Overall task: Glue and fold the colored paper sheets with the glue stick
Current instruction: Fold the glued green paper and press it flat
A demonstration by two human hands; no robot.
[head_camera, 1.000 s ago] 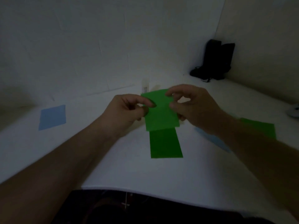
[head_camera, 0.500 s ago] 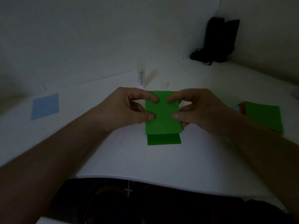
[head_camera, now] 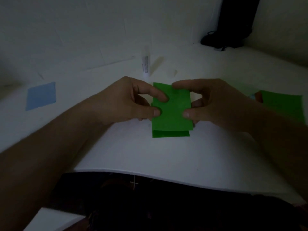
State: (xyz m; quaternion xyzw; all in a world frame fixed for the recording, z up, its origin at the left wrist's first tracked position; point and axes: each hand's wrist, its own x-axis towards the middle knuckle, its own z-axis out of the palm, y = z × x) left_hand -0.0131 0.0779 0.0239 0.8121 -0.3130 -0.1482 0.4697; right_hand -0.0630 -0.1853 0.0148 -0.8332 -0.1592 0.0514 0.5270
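Observation:
A green paper sheet (head_camera: pixel 173 112) lies folded over on the white table (head_camera: pixel 150 155), its upper flap almost covering the lower layer, of which a narrow strip shows at the near edge. My left hand (head_camera: pixel 126 100) pinches the flap's left edge between thumb and forefinger. My right hand (head_camera: pixel 215 100) pinches the right edge the same way. A white glue stick (head_camera: pixel 145 64) stands upright just behind the paper, with its cap (head_camera: pixel 172 73) lying to its right.
A light blue sheet (head_camera: pixel 41 96) lies at the far left of the table. At the right, a green sheet (head_camera: pixel 283 107) tops a stack whose red and blue corners peek out. A black object (head_camera: pixel 233 24) stands in the far right corner. The table's near edge curves before my lap.
The green flap has come down toward me over the lower half, leaving only a thin strip showing. Both hands moved from the raised sheet to its side edges.

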